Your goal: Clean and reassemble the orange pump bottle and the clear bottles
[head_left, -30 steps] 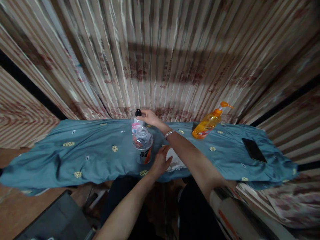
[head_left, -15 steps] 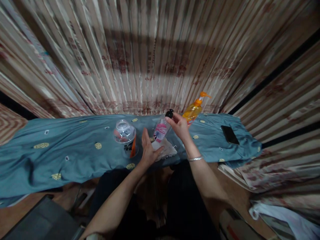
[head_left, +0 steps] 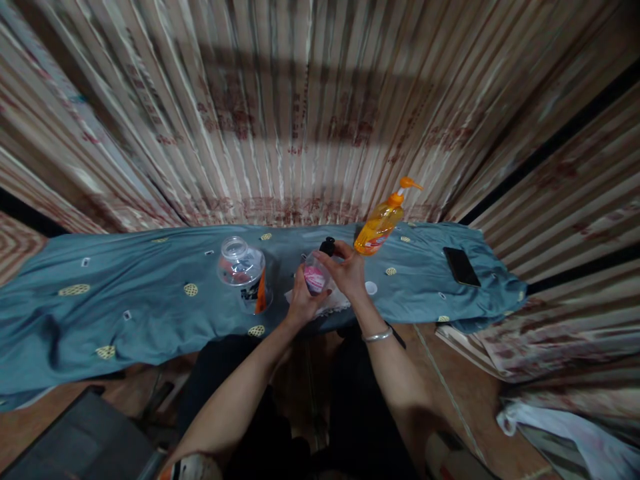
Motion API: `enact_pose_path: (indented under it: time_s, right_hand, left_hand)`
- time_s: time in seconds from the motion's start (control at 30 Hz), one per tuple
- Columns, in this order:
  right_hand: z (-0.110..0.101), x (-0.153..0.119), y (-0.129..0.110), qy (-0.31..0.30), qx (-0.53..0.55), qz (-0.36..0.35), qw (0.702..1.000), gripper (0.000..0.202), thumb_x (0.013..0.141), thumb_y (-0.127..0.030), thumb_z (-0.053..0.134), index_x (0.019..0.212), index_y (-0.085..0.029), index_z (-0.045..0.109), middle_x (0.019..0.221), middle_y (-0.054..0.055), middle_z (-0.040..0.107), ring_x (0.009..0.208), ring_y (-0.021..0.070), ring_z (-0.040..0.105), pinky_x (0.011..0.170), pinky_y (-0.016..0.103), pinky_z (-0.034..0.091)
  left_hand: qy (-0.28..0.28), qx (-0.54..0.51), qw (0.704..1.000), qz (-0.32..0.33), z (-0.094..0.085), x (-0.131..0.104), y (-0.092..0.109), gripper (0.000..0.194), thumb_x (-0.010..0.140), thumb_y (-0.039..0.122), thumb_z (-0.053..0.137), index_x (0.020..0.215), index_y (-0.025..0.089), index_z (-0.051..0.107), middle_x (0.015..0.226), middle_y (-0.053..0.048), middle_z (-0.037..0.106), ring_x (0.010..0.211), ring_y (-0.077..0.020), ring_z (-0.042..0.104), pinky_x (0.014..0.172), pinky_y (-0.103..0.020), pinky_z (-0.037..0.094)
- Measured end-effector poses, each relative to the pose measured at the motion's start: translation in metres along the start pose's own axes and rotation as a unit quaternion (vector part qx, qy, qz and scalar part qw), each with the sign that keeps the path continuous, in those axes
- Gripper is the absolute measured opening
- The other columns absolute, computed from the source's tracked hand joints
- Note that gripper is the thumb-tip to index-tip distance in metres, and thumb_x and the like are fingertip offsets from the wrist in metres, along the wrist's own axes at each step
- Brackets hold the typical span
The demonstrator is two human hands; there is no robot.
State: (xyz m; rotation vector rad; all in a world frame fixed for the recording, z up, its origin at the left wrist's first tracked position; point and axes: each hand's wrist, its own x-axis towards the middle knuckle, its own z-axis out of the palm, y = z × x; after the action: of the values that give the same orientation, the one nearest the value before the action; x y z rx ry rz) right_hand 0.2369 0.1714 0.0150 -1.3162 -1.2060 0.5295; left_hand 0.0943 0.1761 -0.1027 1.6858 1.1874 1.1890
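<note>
A clear bottle with a pink label and a black pump top is between my hands. My left hand is wrapped round the lower part of the bottle. Up at its neck, just under the black top, my right hand closes its fingers. Beneath the bottle lies a white cloth, partly hidden by my hands. A small white round piece rests right of the cloth, by my right wrist.
A clear plastic jar with an orange and black label stands to the left. Behind my right hand is a yellow pump bottle. A black phone lies right on the blue patterned cloth. Striped curtains hang behind.
My left hand has closed round the bottle, where before it was spread beside it. The bottle and my right hand have shifted slightly left and down. The white round piece now shows.
</note>
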Motion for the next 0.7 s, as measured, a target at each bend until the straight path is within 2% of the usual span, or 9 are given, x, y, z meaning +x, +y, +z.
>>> enact_pose_path:
  time_s: [0.13, 0.23, 0.33, 0.43, 0.53, 0.63, 0.7]
  right_hand:
    - [0.004, 0.004, 0.006, -0.026, 0.047, 0.005, 0.999, 0.055, 0.080, -0.079, 0.095, 0.094, -0.027, 0.085, 0.092, 0.004, 0.087, 0.090, 0.0277, 0.079, 0.090, 0.043, 0.066]
    - [0.001, 0.006, 0.010, -0.069, 0.083, 0.000, 0.994, 0.056, 0.081, -0.081, 0.095, 0.092, -0.028, 0.085, 0.093, 0.003, 0.086, 0.092, 0.0273, 0.079, 0.094, 0.044, 0.067]
    - [-0.005, 0.008, 0.013, -0.104, 0.112, 0.000, 0.988, 0.058, 0.080, -0.082, 0.097, 0.102, -0.028, 0.087, 0.102, 0.004, 0.087, 0.098, 0.0278, 0.080, 0.100, 0.045, 0.068]
    - [-0.006, 0.009, 0.017, -0.083, 0.134, 0.005, 0.987, 0.068, 0.071, -0.077, 0.105, 0.114, -0.029, 0.085, 0.112, 0.005, 0.088, 0.107, 0.0282, 0.081, 0.108, 0.046, 0.067]
    - [-0.004, 0.009, 0.022, -0.043, 0.146, 0.017, 0.988, 0.070, 0.064, -0.073, 0.111, 0.109, -0.028, 0.081, 0.114, 0.006, 0.087, 0.109, 0.0286, 0.082, 0.111, 0.048, 0.068]
    - [-0.004, 0.008, 0.025, -0.045, 0.169, 0.027, 0.984, 0.063, 0.069, -0.073, 0.108, 0.102, -0.028, 0.079, 0.118, 0.007, 0.087, 0.112, 0.0297, 0.083, 0.113, 0.050, 0.069]
    - [-0.006, 0.007, 0.025, -0.072, 0.187, 0.028, 0.979, 0.059, 0.076, -0.074, 0.104, 0.107, -0.029, 0.081, 0.122, 0.008, 0.088, 0.118, 0.0305, 0.083, 0.117, 0.051, 0.067]
  left_hand:
    - [-0.012, 0.007, 1.000, -0.015, -0.002, 0.000, 0.000, 0.053, 0.109, 0.047, 0.083, 0.154, 0.022, 0.071, 0.156, -0.015, 0.073, 0.133, -0.0336, 0.077, 0.111, -0.059, 0.068]
    - [-0.014, 0.009, 1.000, -0.018, -0.004, 0.001, 0.001, 0.052, 0.109, 0.047, 0.083, 0.153, 0.022, 0.071, 0.155, -0.015, 0.073, 0.133, -0.0333, 0.077, 0.110, -0.058, 0.068]
    - [-0.014, 0.010, 1.000, -0.016, -0.004, 0.001, 0.002, 0.052, 0.109, 0.047, 0.083, 0.153, 0.022, 0.072, 0.155, -0.015, 0.073, 0.132, -0.0333, 0.077, 0.110, -0.058, 0.068]
    - [-0.013, 0.011, 1.000, -0.014, -0.003, 0.002, 0.003, 0.052, 0.109, 0.047, 0.083, 0.153, 0.022, 0.072, 0.155, -0.015, 0.073, 0.132, -0.0333, 0.077, 0.110, -0.058, 0.068]
    - [-0.011, 0.014, 1.000, -0.014, -0.001, 0.002, 0.005, 0.052, 0.109, 0.048, 0.083, 0.153, 0.022, 0.072, 0.155, -0.015, 0.073, 0.133, -0.0335, 0.077, 0.111, -0.059, 0.068]
    - [-0.008, 0.020, 1.000, -0.014, 0.000, 0.002, 0.005, 0.053, 0.109, 0.048, 0.083, 0.153, 0.022, 0.071, 0.156, -0.015, 0.073, 0.134, -0.0339, 0.076, 0.112, -0.059, 0.067]
    - [-0.005, 0.024, 1.000, -0.012, 0.001, 0.001, 0.004, 0.053, 0.109, 0.048, 0.083, 0.154, 0.022, 0.071, 0.157, -0.015, 0.072, 0.135, -0.0342, 0.076, 0.113, -0.060, 0.067]
